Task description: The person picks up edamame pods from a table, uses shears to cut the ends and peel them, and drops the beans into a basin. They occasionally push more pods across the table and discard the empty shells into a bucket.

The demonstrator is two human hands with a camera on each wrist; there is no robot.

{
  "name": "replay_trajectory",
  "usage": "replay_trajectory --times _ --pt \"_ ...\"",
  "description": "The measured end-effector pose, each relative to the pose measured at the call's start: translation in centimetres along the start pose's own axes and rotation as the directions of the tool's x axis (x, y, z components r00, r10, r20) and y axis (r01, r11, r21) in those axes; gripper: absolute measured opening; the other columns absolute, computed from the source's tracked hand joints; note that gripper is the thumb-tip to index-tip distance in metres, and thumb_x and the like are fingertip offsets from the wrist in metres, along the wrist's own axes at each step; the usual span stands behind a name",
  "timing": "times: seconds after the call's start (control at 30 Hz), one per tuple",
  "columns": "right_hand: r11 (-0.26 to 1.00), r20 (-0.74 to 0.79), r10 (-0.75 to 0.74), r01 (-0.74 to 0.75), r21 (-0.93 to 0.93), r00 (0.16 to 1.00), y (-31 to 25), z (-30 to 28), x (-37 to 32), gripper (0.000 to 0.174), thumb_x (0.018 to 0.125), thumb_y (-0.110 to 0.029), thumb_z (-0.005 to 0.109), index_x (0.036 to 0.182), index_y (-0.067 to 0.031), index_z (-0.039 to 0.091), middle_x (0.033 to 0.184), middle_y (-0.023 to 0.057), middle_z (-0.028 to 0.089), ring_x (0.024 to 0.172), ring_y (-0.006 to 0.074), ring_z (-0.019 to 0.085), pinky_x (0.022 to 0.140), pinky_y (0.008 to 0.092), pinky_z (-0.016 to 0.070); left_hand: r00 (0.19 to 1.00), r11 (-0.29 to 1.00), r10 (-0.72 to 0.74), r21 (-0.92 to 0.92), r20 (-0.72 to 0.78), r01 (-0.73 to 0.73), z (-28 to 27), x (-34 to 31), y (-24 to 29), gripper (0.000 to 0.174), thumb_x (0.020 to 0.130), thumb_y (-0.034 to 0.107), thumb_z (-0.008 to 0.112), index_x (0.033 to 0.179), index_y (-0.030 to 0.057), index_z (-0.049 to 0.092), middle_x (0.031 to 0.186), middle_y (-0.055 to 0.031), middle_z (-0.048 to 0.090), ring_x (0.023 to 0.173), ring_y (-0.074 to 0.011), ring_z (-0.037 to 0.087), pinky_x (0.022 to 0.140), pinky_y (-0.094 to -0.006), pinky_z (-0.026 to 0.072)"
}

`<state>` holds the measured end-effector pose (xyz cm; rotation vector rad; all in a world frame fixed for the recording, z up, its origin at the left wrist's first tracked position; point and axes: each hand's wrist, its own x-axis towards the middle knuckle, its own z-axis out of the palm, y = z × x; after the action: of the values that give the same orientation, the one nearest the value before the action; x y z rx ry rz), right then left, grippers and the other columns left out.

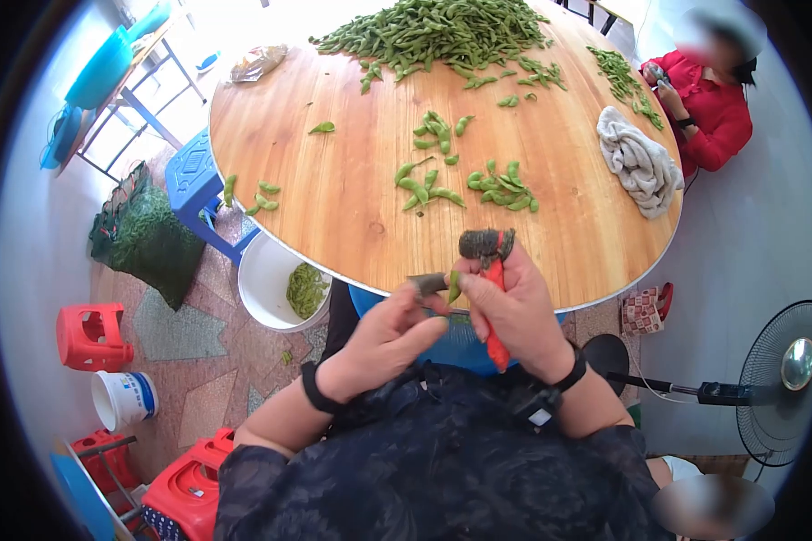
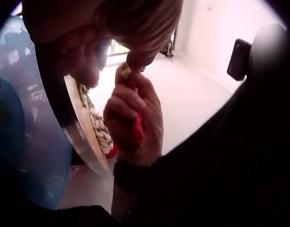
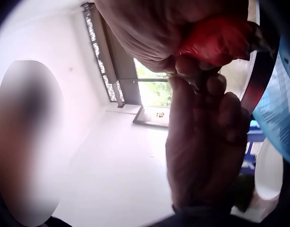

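My right hand (image 1: 519,307) grips a pair of red-handled scissors (image 1: 498,350), one handle wrapped in dark material. The scissors' dark grey blades point left, partly hidden by the fingers. Beside the right thumb a green soybean pod (image 1: 456,287) is pinched. My left hand (image 1: 383,338) is just left of it, fingers loosely bent and slightly blurred, fingertips close to the pod. In the right wrist view, the left hand (image 3: 197,132) reaches up with thumb and fingers apart, below the red handle (image 3: 213,42). Small groups of pods (image 1: 503,187) lie on the round wooden table (image 1: 334,216) ahead.
A large pod heap (image 1: 442,36) covers the table's far side, with a grey towel (image 1: 641,162) at right. A white bucket (image 1: 280,288) containing green pieces stands below left, near a blue stool (image 1: 194,171). A fan (image 1: 780,383) is at right. A person in red (image 1: 722,126) sits across.
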<state>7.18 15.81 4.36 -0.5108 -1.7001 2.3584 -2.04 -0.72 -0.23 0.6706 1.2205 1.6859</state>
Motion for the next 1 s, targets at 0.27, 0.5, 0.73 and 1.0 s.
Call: replay_trajectory --times 0.27,0.5,0.73,1.0 --pt "0.977 -0.028 -0.093 0.086 -0.196 0.995 0.4 -1.7 -2.5 0.021 0.093 -0.007 0.049 0.114 -0.0035 0.050 0.082 0.0023 0.058 0.049 0.0039 0.048 0.044 0.0205 0.0404 0.992 0.933 0.055 0.347 0.110 -0.090 1.2 0.4 -0.6 0.018 0.101 0.016 0.049 0.091 0.0029 0.058 0.076 0.0055 0.047 0.070 -0.0039 0.040 0.062 -0.0215 0.0345" --pt "0.942 0.234 0.291 -0.234 -0.241 0.928 0.5 -2.6 -2.9 0.013 0.091 -0.008 0.042 0.101 -0.0029 0.049 0.068 0.0003 0.052 0.047 0.0045 0.046 0.042 0.0206 0.0372 0.986 0.942 -0.102 0.331 0.128 0.054 0.9 -0.4 -0.2 0.022 0.099 0.016 0.052 0.083 0.0015 0.057 0.071 0.0008 0.047 0.067 -0.0068 0.041 0.059 -0.0266 0.0388" --pt "0.911 0.271 0.309 -0.203 -0.359 0.912 0.3 -2.7 -3.4 0.008 0.091 -0.009 0.043 0.095 -0.0033 0.042 0.068 0.0023 0.052 0.049 0.0083 0.048 0.043 0.0244 0.0391 0.984 0.685 0.056 0.710 0.172 -0.163 1.2 -0.4 -0.2 0.025 0.090 0.014 0.062 0.074 0.0016 0.048 0.065 -0.0111 0.047 0.058 -0.0254 0.047 0.055 -0.0344 0.0397" --pt "0.843 0.311 0.226 -0.025 -0.538 0.923 1.6 -2.8 -3.6 0.008 0.091 -0.009 0.041 0.097 -0.0036 0.041 0.067 0.0043 0.054 0.048 0.0115 0.052 0.042 0.0261 0.0391 0.903 0.385 0.298 0.827 0.309 -0.410 1.2 -0.7 -0.3 0.024 0.088 0.011 0.064 0.073 0.0028 0.048 0.062 -0.0129 0.043 0.057 -0.0292 0.048 0.052 -0.0358 0.0365"
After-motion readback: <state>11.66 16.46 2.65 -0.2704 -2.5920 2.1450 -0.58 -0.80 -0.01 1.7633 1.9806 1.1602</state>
